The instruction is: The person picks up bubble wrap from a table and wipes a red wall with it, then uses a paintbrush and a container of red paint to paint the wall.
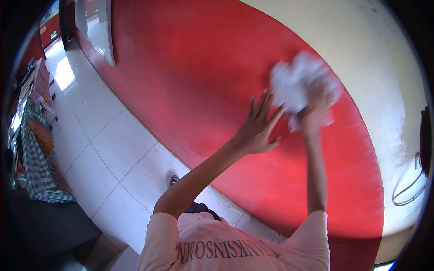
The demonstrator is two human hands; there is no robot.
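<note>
A crumpled white cloth (289, 83), smeared by motion, lies against the red wall (194, 67) near its curved upper border with the cream paint. My right hand (315, 104) presses on the cloth with the arm stretched upward, the fingers partly lost in blur and folds. To the left of it, my left hand (258, 126) is spread with its fingers apart, close to the red wall and holding nothing. Its fingertips point toward the cloth's lower left edge.
White floor tiles (113, 144) run along the wall's foot. At left stands a table with a green checked cloth (38, 158), and a dark flat-topped piece (49, 226) is below it. A cable (407, 198) hangs at the right. A glossy panel (95, 27) is on the wall at upper left.
</note>
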